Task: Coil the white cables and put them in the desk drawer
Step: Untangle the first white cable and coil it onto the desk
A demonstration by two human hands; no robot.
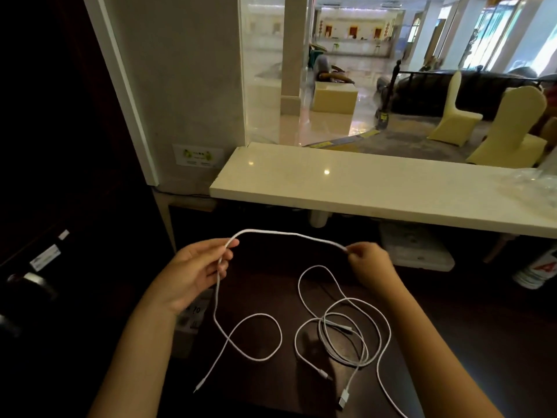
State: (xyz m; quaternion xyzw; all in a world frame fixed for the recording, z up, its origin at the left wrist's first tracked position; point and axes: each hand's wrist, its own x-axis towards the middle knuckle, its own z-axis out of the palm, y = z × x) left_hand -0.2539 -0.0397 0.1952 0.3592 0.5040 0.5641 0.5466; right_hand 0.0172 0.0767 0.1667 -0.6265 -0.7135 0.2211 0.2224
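Note:
One white cable (286, 234) arches between my two hands above the dark desk (271, 387). My left hand (196, 273) pinches it at the left, and from there it hangs down, makes a loop on the desk and ends in a small plug near the front. My right hand (367, 260) pinches the cable's other end between its fingertips. More white cable (346, 327) lies in loose tangled loops on the desk at the right, with a USB plug (343, 399) near the front edge. No drawer shows.
A cream stone counter (361, 188) runs across just beyond the desk, with crinkled clear plastic (530, 182) at its right end. Small paper boxes (193, 321) sit under my left wrist. A white bucket (536, 273) stands low at the right. Dark cabinet at left.

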